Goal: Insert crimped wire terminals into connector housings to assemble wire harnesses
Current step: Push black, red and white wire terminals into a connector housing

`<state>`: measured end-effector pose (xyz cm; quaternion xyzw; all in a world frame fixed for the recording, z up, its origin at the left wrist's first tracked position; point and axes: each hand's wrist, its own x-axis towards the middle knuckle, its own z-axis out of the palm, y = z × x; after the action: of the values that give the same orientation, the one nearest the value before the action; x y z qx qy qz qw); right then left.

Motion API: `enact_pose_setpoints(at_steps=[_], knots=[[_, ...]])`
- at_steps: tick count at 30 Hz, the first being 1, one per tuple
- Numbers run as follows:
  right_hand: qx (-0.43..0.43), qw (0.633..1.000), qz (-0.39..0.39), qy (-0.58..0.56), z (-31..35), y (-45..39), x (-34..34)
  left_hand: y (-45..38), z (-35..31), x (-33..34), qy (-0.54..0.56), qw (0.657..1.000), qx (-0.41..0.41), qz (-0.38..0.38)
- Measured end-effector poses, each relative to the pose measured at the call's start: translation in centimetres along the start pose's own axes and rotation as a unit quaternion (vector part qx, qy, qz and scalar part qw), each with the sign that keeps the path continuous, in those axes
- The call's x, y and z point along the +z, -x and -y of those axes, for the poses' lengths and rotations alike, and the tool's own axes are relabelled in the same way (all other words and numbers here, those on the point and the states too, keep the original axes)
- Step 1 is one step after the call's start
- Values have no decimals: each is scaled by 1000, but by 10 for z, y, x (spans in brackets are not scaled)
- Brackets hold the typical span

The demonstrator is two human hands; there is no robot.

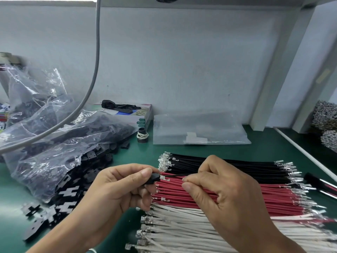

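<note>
Black housing (152,178) pinched in left hand (116,187); right hand (215,187) fingertips pinch black wire (179,175), terminal (162,178) at housing mouth. Risk: tilted terminal jams, bends, half-seats.

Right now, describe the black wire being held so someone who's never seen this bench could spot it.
Find the green table with rows of black, red and white wires. Above the red wires, two hands meet: the right hand pinches one black wire. Unlike the rest, it is lifted, its metal terminal at the black connector housing in the left hand.

wires: black (228,166), red (237,199), white (182,229) | mat (138,154) green | housing (152,178) black
</note>
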<state>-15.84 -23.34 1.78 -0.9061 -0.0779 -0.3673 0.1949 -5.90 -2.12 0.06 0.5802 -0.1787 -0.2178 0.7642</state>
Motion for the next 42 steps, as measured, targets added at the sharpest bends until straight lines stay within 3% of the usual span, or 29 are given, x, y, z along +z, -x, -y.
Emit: enact_pose_setpoints(at_steps=[5,12,19,26,29,33,36,42], knots=[[-37,999,-6,17,-1,-1,-2,0,0,1,-6,1000,-4,3],[-135,981,-49,132,2,-2,-5,0,1,2,-7,1000,-16,5],[-86,994,-44,56,-1,1,4,1,6,7,34,999,-22,2],[-113,988,-60,90,4,4,13,2,12,15,14,999,4,-32],[-84,992,-50,80,-1,2,10,2,11,14,-79,994,67,-26],[-56,996,-37,62,-1,2,9,5,9,11,-232,953,193,-6],[-58,997,-38,37,1,2,9,6,10,10,-222,958,178,-32],[-69,997,-30,28,4,5,14,8,9,14,-183,973,139,-1]])
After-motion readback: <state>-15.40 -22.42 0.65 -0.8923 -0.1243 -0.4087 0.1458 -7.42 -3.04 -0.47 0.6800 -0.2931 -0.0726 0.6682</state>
